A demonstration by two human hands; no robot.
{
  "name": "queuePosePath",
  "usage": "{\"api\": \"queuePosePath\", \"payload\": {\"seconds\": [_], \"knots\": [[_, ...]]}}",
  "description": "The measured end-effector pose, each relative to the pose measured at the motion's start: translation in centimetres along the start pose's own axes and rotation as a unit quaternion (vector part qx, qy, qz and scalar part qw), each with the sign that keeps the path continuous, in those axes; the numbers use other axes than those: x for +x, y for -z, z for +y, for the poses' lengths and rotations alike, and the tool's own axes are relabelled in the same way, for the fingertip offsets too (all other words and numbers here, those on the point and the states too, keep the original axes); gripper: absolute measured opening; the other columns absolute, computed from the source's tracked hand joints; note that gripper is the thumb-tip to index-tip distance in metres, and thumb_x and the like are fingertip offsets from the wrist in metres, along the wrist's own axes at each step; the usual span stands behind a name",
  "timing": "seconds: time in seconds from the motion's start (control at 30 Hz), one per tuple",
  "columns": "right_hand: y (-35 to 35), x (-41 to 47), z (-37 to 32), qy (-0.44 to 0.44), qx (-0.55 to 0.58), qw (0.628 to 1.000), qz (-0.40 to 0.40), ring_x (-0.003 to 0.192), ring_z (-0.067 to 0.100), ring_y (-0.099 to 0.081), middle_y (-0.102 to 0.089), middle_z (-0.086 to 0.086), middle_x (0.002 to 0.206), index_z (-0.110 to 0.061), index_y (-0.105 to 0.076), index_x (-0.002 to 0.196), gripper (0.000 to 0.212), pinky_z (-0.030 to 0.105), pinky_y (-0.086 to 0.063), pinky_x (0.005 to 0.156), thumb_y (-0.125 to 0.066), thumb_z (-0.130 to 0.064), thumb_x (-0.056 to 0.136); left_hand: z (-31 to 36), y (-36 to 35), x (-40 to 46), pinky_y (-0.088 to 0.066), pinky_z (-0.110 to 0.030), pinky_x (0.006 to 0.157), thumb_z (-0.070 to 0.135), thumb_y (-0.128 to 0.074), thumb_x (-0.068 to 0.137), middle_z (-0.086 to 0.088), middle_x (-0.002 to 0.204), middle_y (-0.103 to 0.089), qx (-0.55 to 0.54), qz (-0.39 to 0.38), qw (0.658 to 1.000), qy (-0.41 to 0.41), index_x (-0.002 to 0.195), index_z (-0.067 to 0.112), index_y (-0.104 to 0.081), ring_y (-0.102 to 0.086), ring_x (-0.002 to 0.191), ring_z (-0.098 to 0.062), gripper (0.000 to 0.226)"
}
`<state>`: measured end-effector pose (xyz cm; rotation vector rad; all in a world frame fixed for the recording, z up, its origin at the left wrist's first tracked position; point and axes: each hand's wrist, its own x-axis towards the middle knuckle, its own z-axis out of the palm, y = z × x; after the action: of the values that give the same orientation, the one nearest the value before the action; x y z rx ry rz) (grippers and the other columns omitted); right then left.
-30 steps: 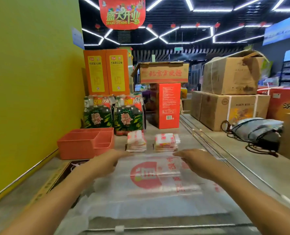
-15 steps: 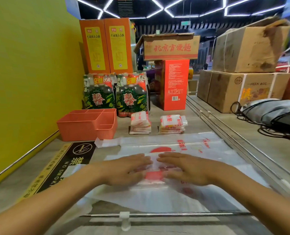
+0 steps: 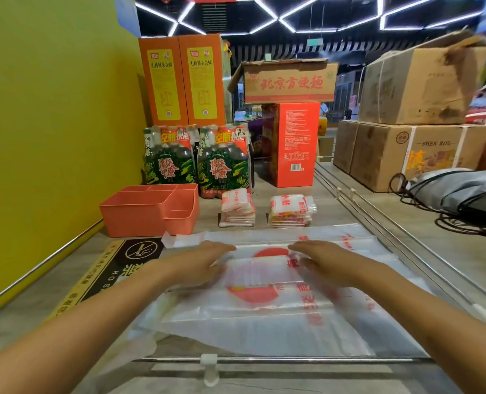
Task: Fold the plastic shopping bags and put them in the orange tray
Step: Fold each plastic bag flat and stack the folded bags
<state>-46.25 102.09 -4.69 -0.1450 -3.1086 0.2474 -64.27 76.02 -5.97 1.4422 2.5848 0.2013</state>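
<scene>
Since half a second ago the hands have slid apart: left hand (image 3: 200,264) and right hand (image 3: 325,261) press flat-fingered on the plastic bag (image 3: 264,308), holding nothing.

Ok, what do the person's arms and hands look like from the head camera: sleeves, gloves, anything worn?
Both forearms are bare as far up as the frame shows, with no sleeve cuff in view. The left hand and right hand wear no gloves, and no rings, watch or wristband can be seen. Nails look short and unpainted, though motion blur makes that hard to confirm.
</scene>
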Motion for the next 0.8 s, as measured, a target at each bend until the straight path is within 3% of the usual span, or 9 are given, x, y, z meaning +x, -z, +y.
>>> {"api": "queuePosePath", "payload": {"seconds": [0.13, 0.27, 0.33, 0.47, 0.57, 0.63, 0.7, 0.8], "knots": [[-0.4, 0.9, 0.5, -0.026, 0.005, 0.999, 0.030, 0.121, 0.018, -0.054, -0.059, -0.003, 0.136, -0.026, -0.056, 0.140, 0.045, 0.030, -0.046, 0.102, -0.066, -0.030, 0.097, 0.6, 0.5, 1.0, -0.041, -0.028, 0.102, 0.019, -0.054, 0.100, 0.013, 0.123, -0.056, -0.005, 0.034, 0.999, -0.024, 0.141, 0.034, -0.047, -0.045, 0.117, -0.007, 0.045], [0.3, 1.3, 1.2, -0.006, 0.005, 0.994, 0.106, 0.104, 0.010, -0.053, -0.060, -0.005, 0.122, -0.028, -0.066, 0.124, 0.031, 0.025, -0.049, 0.088, -0.070, -0.031, 0.094, 0.6, 0.9, 2.2, -0.041, -0.022, 0.078, 0.006, -0.058, 0.095, 0.014, 0.095, -0.053, -0.020, 0.124, 0.990, -0.062, 0.121, 0.025, -0.062, -0.050, 0.087, -0.005, 0.033], [0.6, 1.9, 1.6, -0.006, -0.007, 0.989, 0.151, 0.111, 0.013, -0.055, -0.062, -0.004, 0.128, -0.027, -0.067, 0.124, 0.030, 0.028, -0.050, 0.092, -0.069, -0.027, 0.094, 0.6, 1.5, 2.8, -0.043, -0.022, 0.079, 0.006, -0.059, 0.095, 0.015, 0.098, -0.053, -0.015, 0.161, 0.985, -0.062, 0.118, 0.025, -0.064, -0.054, 0.092, -0.007, 0.030], [-0.1, 3.1, 1.1, -0.004, -0.050, 0.981, 0.186, 0.142, 0.020, -0.039, -0.047, -0.002, 0.153, -0.025, -0.052, 0.144, 0.048, 0.038, -0.030, 0.119, -0.063, -0.020, 0.098, 0.9, 1.1, 3.9, -0.041, -0.038, 0.108, 0.015, -0.059, 0.098, 0.003, 0.138, -0.052, 0.013, 0.201, 0.978, -0.052, 0.134, 0.023, -0.057, -0.043, 0.129, -0.015, 0.037], [-1.6, 2.9, -0.3, 0.058, -0.024, 0.993, 0.103, 0.152, 0.019, -0.020, -0.026, -0.002, 0.165, -0.024, -0.031, 0.157, 0.055, 0.034, -0.014, 0.124, -0.048, -0.034, 0.106, 2.2, -0.3, 3.3, -0.025, -0.043, 0.122, 0.030, -0.051, 0.103, 0.006, 0.159, -0.033, 0.010, 0.146, 0.987, -0.074, 0.149, 0.028, -0.043, -0.025, 0.148, -0.014, 0.047], [-2.8, 2.5, -1.2, 0.078, -0.016, 0.997, 0.012, 0.155, 0.017, -0.005, -0.011, -0.005, 0.168, -0.026, -0.018, 0.161, 0.064, 0.035, -0.005, 0.126, -0.032, -0.053, 0.105, 3.3, -1.5, 2.6, -0.006, -0.036, 0.126, 0.045, -0.037, 0.106, 0.013, 0.166, -0.010, 0.045, 0.056, 0.994, -0.076, 0.158, 0.033, -0.024, -0.004, 0.153, -0.009, 0.054], [-3.5, 2.1, -1.6, 0.039, -0.007, 0.996, -0.080, 0.155, 0.015, 0.008, 0.002, -0.008, 0.169, -0.029, -0.007, 0.161, 0.072, 0.040, 0.002, 0.126, -0.018, -0.065, 0.099, 3.8, -2.6, 2.0, 0.007, -0.031, 0.124, 0.052, -0.024, 0.107, 0.015, 0.167, 0.006, 0.054, -0.030, 0.996, -0.060, 0.160, 0.035, -0.007, 0.012, 0.153, -0.008, 0.058], [-3.0, 1.1, -0.7, -0.027, -0.025, 0.988, -0.147, 0.154, 0.021, 0.015, 0.013, -0.009, 0.168, -0.036, 0.002, 0.160, 0.076, 0.049, 0.005, 0.125, -0.009, -0.071, 0.094, 3.1, -3.1, 1.7, 0.011, -0.033, 0.123, 0.054, -0.015, 0.106, 0.013, 0.166, 0.016, 0.036, -0.071, 0.996, -0.038, 0.159, 0.037, 0.004, 0.020, 0.151, -0.009, 0.058]]}}
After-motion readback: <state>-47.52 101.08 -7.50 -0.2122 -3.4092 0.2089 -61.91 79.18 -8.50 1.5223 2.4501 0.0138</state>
